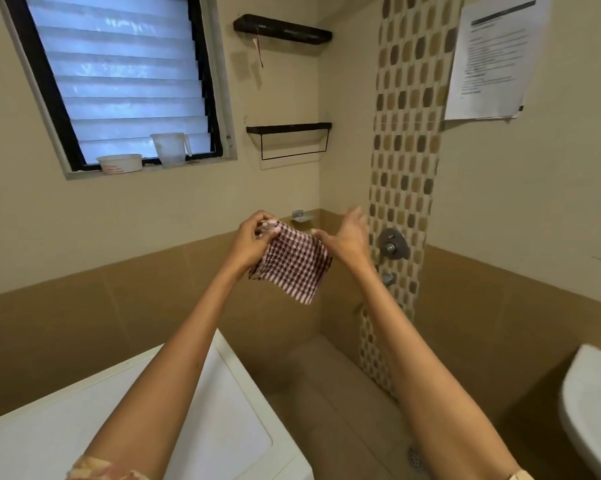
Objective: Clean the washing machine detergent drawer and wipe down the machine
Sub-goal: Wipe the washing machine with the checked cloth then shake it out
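Left hand (254,237) pinches one checked cloth (294,263); right hand (347,237) open.

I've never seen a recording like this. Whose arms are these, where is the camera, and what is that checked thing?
There is no robot here. A person wears a wide-angle camera on the head, so you see their own two bare arms reaching forward in a tiled bathroom. The left hand pinches the top corner of a small red-and-white checked cloth, which hangs in the air. The right hand is open, with its thumb at the cloth's other upper edge; whether it grips is unclear. Below the arms at the lower left is the white top of the washing machine. On the window sill stand a white tub and a clear jug. A white basin shows at the right edge.
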